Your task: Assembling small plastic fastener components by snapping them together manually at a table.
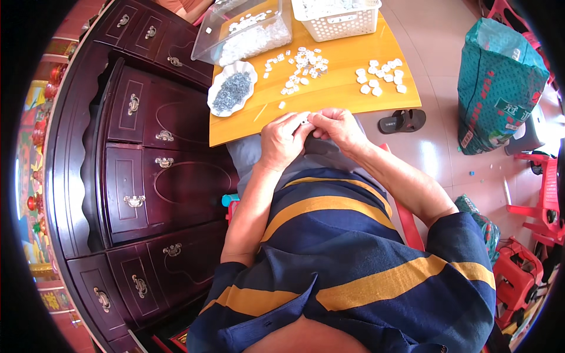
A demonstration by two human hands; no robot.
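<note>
My left hand (pixel 280 141) pinches a small white plastic piece (pixel 304 122) with a dark spot on it, just off the near edge of the yellow wooden table (pixel 341 97). Thumb and fingers of my right hand (pixel 336 127) close on the same piece from the other side. Beyond them lies a loose heap of white plastic pieces (pixel 306 60), and a smaller group of white pieces (pixel 386 75) sits to the right. A white scalloped dish (pixel 252 72) holds many small dark-grey parts (pixel 233 92) at the left.
At the table's back stand a clear plastic bin (pixel 203 50) and a white perforated basket (pixel 341 29), both with white pieces inside. A dark wooden cabinet (pixel 147 176) lines the left. On the floor are a slipper (pixel 402 121), a large green bag (pixel 500 88) and red stools (pixel 544 197).
</note>
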